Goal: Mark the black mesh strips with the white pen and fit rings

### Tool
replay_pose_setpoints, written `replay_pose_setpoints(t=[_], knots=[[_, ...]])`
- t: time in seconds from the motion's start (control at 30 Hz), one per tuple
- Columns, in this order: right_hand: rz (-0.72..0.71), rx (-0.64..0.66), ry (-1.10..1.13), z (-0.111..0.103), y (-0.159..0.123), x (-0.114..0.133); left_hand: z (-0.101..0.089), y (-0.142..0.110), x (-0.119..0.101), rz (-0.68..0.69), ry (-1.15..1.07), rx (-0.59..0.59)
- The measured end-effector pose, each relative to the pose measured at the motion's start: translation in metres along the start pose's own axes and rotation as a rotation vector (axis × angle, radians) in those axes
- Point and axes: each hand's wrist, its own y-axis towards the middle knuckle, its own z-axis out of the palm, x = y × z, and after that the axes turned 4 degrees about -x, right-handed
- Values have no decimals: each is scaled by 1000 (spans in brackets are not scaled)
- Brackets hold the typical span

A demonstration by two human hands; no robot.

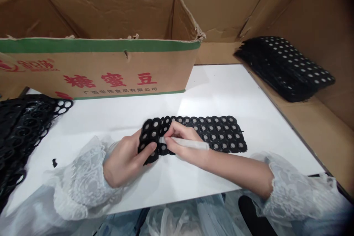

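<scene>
A black sheet of joined round rings with pale grey centres [218,129] lies on the white table in front of me. My left hand [129,158] grips its left end, thumb on top, and that end is bent up off the table. In my right hand [184,138] is a white pen-like tool [190,143], pinched between thumb and fingers. Its tip points left, at the sheet close to my left thumb. Whether the tip touches the sheet is hard to tell. My right hand covers part of the sheet's middle.
Behind the sheet stands an open cardboard box [124,66] with red lettering. Black perforated sheets [24,129] are heaped at the left. More dotted black sheets [287,66] are stacked on cardboard at the right. A small black scrap [54,162] lies on the white table [110,118].
</scene>
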Motion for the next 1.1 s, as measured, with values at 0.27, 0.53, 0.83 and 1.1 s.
replay_pose_setpoints(t=[0.27,0.53,0.83,1.1], knots=[[68,20,216,-1,0,-2,-10,10,3,-98,-116,34],[155,37,257,-3,0,0,-12,18,7,-177,-174,86],[219,29,279,1,1,0,-9,16,11,-118,-205,68],[-266,36,-206,5,-6,1,3,-6,2,0,52,-75]])
